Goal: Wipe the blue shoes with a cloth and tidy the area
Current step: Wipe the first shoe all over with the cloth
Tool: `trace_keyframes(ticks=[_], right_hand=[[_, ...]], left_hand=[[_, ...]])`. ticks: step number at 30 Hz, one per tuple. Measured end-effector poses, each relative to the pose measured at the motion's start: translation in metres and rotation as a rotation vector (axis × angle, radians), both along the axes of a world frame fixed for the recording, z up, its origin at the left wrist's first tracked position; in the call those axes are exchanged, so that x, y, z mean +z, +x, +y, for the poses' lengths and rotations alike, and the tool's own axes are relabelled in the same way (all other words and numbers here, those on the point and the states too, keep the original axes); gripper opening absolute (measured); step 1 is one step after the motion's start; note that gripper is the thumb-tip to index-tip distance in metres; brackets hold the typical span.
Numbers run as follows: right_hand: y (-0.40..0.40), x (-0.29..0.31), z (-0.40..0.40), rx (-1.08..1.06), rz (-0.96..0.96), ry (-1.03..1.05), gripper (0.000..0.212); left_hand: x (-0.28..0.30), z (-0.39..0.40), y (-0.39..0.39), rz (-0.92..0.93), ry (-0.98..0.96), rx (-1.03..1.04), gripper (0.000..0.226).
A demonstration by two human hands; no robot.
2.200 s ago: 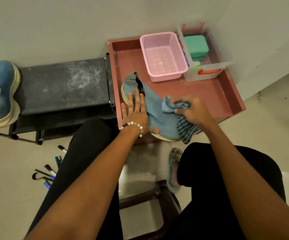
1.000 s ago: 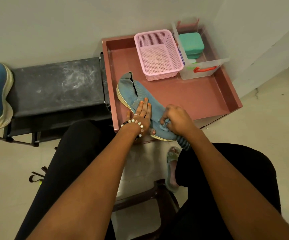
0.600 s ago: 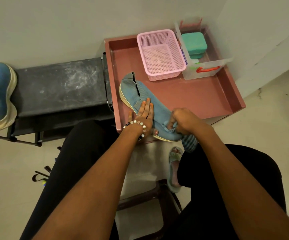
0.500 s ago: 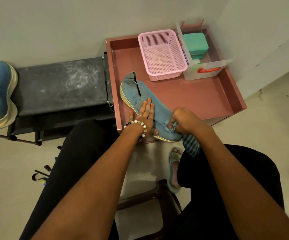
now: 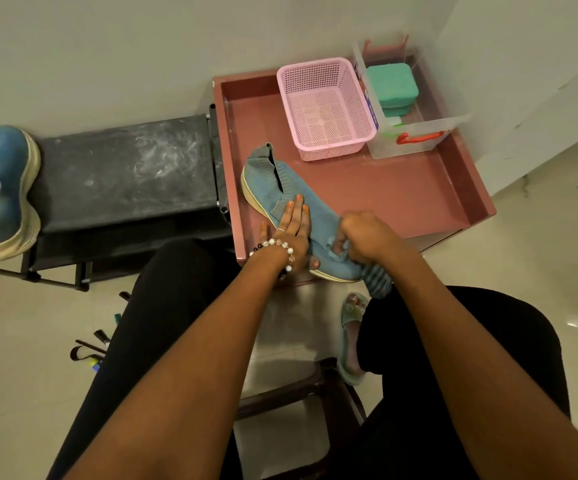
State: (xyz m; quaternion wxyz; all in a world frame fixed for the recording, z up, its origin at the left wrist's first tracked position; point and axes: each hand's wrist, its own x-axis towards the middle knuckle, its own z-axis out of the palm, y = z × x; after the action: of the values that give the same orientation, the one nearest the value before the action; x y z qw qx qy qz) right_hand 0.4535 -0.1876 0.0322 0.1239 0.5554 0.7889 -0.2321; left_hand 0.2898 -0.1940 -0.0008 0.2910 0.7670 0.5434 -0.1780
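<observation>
Bunching out of the right grip (image 5: 367, 237), cloth (image 5: 377, 280) against shoe toe (image 5: 336, 266)

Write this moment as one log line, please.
left hand: flat on blue shoe, steadying | right hand: grips cloth, wiping toe | place: pink tray | second shoe: on black rack

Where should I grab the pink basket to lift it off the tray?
Grip the pink basket by its near rim, coming from above and the front. It stands upright and looks empty; the clear bin crowds its right side, while the tray lies open in front.
</observation>
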Motion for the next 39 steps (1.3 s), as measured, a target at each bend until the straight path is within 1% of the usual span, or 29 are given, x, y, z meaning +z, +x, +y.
trace_keyframes(ticks=[1,3,5,7,11,13,15,17,20,22,24,26,28,31,33,35,37,39], right_hand=[[0.007,0.005,-0.004,0.012,-0.022,-0.066,0.029],[0.013,0.008,-0.012,0.018,-0.041,-0.092,0.034],[0.005,0.004,-0.012,0.027,-0.085,0.024,0.029],[-0.007,-0.004,-0.007,0.012,-0.096,0.162,0.029],[-0.023,-0.025,0.0,-0.026,0.032,0.346,0.027],[-0.025,-0.027,-0.001,-0.033,0.071,0.36,0.035],[-0.022,-0.019,-0.003,0.007,0.065,0.294,0.029],[-0.009,-0.009,-0.007,0.063,0.065,0.169,0.025],[0.015,0.002,-0.016,-0.048,0.143,-0.049,0.023],[0.023,0.004,-0.018,-0.051,0.175,-0.094,0.025],[0.021,0.0,-0.011,-0.072,0.177,-0.015,0.021],[0.011,-0.01,-0.002,-0.096,0.171,0.129,0.025],[-0.002,-0.022,0.003,-0.072,0.157,0.245,0.031],[-0.017,-0.031,0.003,-0.024,0.192,0.36,0.031],[-0.017,-0.024,0.002,-0.007,0.145,0.348,0.032],[-0.011,-0.014,0.0,0.023,0.087,0.25,0.029],[-0.002,-0.004,-0.001,-0.006,0.062,0.077,0.023],[0.01,0.006,-0.002,-0.102,0.1,-0.115,0.022]], left_hand=[[-0.001,0.0,0.0,-0.013,-0.002,0.002,0.104],[-0.001,0.0,-0.001,-0.044,-0.022,0.014,0.104],[-0.001,0.0,-0.003,-0.067,-0.031,0.026,0.105],[0.0,0.001,-0.003,-0.079,-0.04,0.032,0.106],[-0.002,0.001,-0.003,-0.101,-0.049,0.064,0.108],[-0.003,0.0,-0.003,-0.1,-0.048,0.068,0.108],[-0.006,-0.001,-0.004,-0.115,-0.041,0.072,0.108],[-0.006,0.0,-0.005,-0.134,-0.048,0.075,0.108],[-0.008,0.0,-0.006,-0.139,-0.047,0.071,0.107],[-0.008,0.001,-0.006,-0.144,-0.058,0.068,0.107],[-0.007,0.001,-0.006,-0.143,-0.062,0.067,0.108],[-0.005,0.002,-0.006,-0.139,-0.078,0.071,0.108],[-0.004,0.002,-0.005,-0.135,-0.084,0.079,0.108],[-0.003,0.002,-0.004,-0.12,-0.066,0.071,0.107],[-0.004,0.002,-0.003,-0.117,-0.071,0.069,0.106],[-0.005,0.002,-0.003,-0.114,-0.061,0.059,0.107],[-0.005,0.002,-0.004,-0.115,-0.052,0.059,0.108],[-0.007,0.002,-0.005,-0.126,-0.048,0.064,0.109]])
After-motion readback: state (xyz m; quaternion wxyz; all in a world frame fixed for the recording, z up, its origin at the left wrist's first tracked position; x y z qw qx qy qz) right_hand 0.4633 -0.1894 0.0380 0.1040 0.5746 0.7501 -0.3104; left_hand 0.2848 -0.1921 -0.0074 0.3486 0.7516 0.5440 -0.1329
